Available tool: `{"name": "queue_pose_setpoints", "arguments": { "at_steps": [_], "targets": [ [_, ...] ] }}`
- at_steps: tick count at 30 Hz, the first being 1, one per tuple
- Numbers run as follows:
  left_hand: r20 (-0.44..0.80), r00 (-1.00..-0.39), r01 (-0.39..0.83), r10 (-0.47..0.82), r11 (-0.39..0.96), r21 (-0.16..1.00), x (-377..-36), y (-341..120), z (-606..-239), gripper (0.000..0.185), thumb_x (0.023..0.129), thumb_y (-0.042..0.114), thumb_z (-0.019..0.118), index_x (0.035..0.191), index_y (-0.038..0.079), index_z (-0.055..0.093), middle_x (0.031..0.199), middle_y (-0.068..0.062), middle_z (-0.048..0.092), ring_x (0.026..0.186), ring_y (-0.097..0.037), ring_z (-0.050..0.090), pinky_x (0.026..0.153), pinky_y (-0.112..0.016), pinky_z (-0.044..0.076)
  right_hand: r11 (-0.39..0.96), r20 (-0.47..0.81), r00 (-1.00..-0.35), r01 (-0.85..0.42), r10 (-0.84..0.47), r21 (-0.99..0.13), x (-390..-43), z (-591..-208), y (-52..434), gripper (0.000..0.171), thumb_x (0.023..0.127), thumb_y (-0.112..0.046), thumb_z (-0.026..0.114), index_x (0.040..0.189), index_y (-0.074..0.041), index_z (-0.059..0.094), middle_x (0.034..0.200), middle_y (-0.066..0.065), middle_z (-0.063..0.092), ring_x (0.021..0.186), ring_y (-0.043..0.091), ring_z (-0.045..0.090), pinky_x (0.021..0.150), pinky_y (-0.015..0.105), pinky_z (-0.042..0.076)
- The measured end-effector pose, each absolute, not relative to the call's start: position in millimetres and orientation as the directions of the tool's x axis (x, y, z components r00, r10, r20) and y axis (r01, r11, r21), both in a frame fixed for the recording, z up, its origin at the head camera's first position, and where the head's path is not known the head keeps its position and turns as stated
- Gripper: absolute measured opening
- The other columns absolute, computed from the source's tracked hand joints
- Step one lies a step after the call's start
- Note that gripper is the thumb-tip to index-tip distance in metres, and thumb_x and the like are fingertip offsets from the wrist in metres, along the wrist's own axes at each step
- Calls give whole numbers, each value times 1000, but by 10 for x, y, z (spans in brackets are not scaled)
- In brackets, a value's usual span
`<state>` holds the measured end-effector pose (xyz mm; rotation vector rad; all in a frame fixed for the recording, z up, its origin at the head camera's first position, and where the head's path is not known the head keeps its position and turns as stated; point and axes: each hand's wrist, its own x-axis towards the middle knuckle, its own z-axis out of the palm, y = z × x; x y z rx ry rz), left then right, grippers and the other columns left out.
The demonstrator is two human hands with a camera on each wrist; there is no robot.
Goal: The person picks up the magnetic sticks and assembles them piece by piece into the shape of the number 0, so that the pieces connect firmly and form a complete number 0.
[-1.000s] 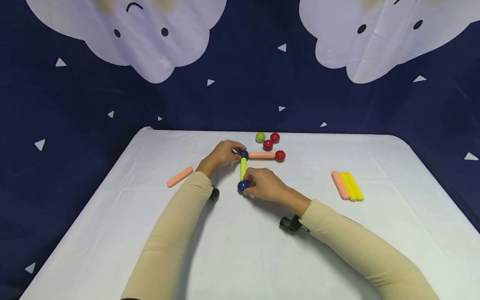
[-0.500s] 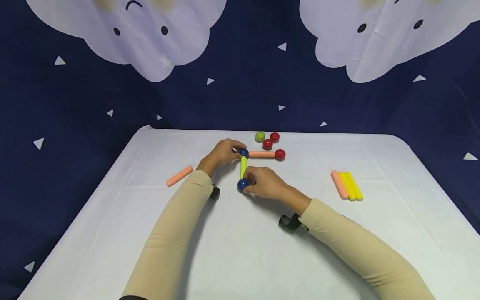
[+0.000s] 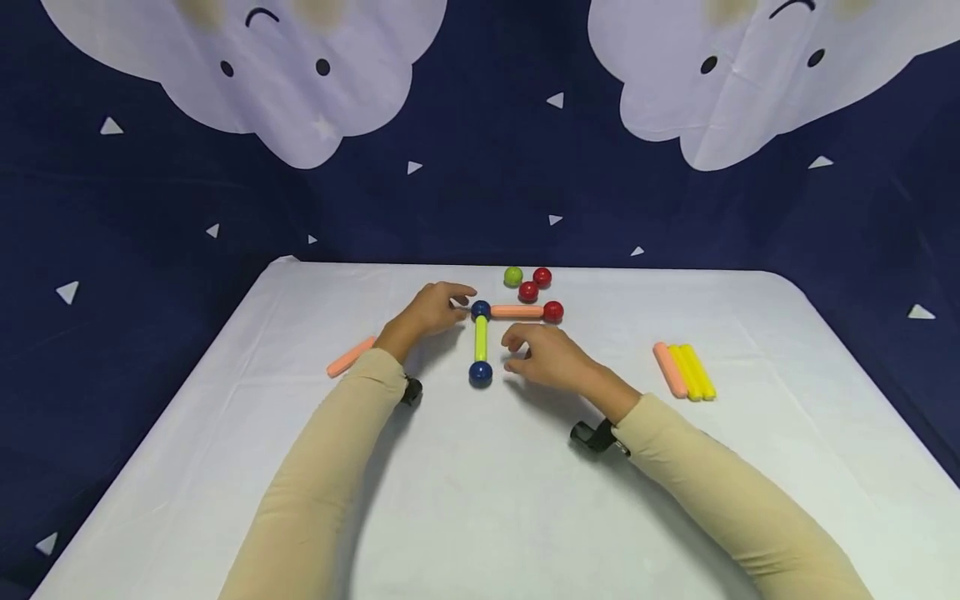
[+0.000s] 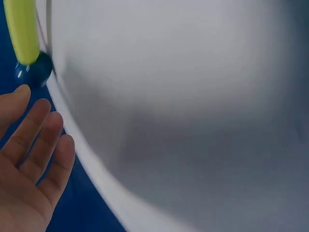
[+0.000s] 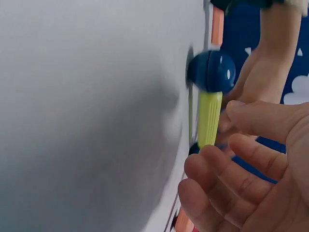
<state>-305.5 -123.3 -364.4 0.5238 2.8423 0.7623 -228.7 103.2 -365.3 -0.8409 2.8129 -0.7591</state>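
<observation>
An L-shaped piece lies on the white table. Its corner is a blue ball (image 3: 481, 310), from which a yellow-green rod (image 3: 481, 339) runs toward the near side to a second blue ball (image 3: 481, 373). An orange rod (image 3: 517, 312) leads right from the corner to a red ball (image 3: 553, 312). My left hand (image 3: 431, 310) is just left of the corner ball, fingers loosely bent, holding nothing. To the right of the yellow-green rod hovers my right hand (image 3: 551, 357), apart from it, with relaxed fingers and nothing in them, as the right wrist view also shows.
A green ball (image 3: 513, 277) and two red balls (image 3: 528, 291) sit near the table's back edge. Beside the left forearm lies a loose orange rod (image 3: 350, 357). On the right, an orange rod (image 3: 670, 369) lies against two yellow rods (image 3: 692, 372).
Both hands have let go of the blue balls. The left hand has drawn back leftward and the right hand rightward. The L-shaped piece stays lying on the table.
</observation>
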Motion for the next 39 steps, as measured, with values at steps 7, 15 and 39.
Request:
{"name": "queue_pose_setpoints", "arguments": {
  "at_steps": [7,15,39],
  "targets": [
    [-75,-944,255,322,854,453,-2782,-1651,-3424,38,95,9,59,132,6,62,131,-17,66,117,-32,64,100,-45,50,687,57,-824,-506,-563,-522,-2425,-3718,1119,34,88,-8,71,120,-2,65,118,13,71,91,21,69,89,39,55],
    [-37,-949,274,313,878,394,-2478,-2186,-3435,34,94,10,58,126,2,65,127,-18,67,112,-35,65,98,-49,49,683,129,-809,-559,-574,-469,-2582,-3750,1039,36,90,-3,65,126,-4,64,129,12,66,103,25,68,92,40,54],
    [-156,-965,144,211,921,361,-2185,-2518,-3613,46,87,11,67,132,7,58,107,-16,70,86,-24,60,72,-34,47,773,135,-792,-611,-595,-172,-3028,-3736,643,34,94,-10,66,127,-19,67,127,8,69,121,28,58,103,41,48]
  ]
}}
